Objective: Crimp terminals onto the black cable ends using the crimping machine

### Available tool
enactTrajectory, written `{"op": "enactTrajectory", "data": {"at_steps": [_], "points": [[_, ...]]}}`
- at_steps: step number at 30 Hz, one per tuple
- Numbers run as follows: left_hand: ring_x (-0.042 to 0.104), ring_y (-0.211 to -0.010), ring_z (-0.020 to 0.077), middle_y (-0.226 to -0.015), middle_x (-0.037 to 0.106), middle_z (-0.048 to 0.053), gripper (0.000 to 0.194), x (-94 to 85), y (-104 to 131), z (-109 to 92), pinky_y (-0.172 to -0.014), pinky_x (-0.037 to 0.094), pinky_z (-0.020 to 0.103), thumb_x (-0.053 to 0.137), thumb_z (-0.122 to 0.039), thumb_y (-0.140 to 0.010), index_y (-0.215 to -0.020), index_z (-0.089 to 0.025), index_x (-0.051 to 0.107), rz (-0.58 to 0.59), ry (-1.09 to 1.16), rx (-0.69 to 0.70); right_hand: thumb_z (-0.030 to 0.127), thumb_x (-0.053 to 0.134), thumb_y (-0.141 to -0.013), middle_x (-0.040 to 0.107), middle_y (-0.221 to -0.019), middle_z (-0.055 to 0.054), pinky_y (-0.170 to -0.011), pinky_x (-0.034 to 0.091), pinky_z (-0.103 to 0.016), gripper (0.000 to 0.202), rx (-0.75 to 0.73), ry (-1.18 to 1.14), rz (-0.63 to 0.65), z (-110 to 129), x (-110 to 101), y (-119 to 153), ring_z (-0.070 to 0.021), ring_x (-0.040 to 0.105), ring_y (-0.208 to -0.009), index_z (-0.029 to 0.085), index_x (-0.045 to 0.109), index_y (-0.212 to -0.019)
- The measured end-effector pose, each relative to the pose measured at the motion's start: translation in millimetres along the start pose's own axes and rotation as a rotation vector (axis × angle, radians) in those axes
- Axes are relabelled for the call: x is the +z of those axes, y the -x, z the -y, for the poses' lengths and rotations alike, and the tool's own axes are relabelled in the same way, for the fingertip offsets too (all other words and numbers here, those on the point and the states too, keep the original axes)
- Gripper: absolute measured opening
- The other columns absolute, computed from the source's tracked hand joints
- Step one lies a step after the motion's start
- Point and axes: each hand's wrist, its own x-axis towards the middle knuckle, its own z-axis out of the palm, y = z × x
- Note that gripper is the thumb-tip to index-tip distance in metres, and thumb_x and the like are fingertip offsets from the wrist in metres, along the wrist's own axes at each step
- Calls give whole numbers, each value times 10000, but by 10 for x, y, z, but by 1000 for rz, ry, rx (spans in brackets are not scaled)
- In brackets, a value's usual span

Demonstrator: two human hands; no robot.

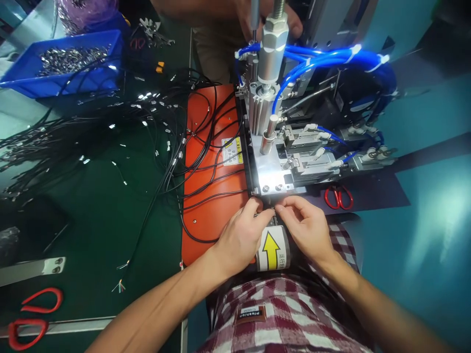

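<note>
left hand (242,236), right hand (309,228), at machine's near edge (274,189)

Head camera, facing forward and down.
From just above the checked shirt (294,314) at bottom centre, it looks at close range onto the machine (265,164), upper right.

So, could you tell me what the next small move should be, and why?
I'd probably nudge the left hand and right hand slightly forward: their fingertips nearly meet just before the metal plate, and the yellow arrow points that way. Whatever they may hold is too small to tell.
</note>
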Motion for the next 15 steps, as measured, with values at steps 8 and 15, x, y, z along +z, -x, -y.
{"op": "enactTrajectory", "data": {"at_steps": [8,15], "points": [[585,-800,192,-959,516,94,291,1,6,-10,-683,551,309,377,-149,-925,-1094,-145,614,-16,-66,15,361,593,-842,569,-685,-17,-516,382,-254,191,119,-70,44,-56,-61,-13,-153,505,-610,183,616,-776],[593,-820,195,-987,519,104,294,16,10,-10,-700,554,311,393,-136,-923,-1122,-143,609,12,-100,3,359,572,-873,542,-679,-10,-511,377,-252,184,113,-67,77,-42,-51,6,-154,499,-620,191,585,-800]]}}
